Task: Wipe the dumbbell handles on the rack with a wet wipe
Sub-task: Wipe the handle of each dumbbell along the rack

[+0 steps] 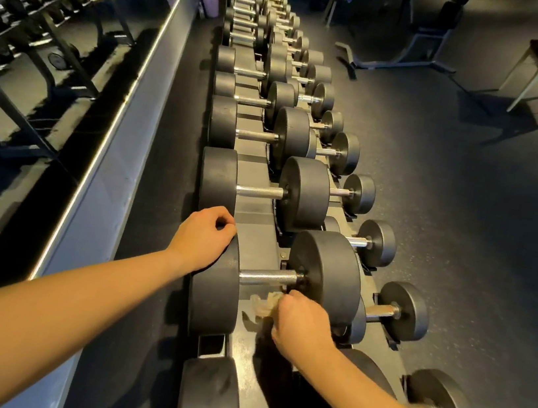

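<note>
Dumbbell heads [323,273] look matt black rubber, faintly scuffed; the handle [267,277] at lower centre is shiny knurled metal. The wipe [265,303] is crumpled, thin, pale cloth. Rack [253,208] is matt grey metal; mirror [57,53] at upper left glossy

Long dark rack [254,201] on floor, tiered rows of black dumbbells [303,193] resting crosswise.
</note>
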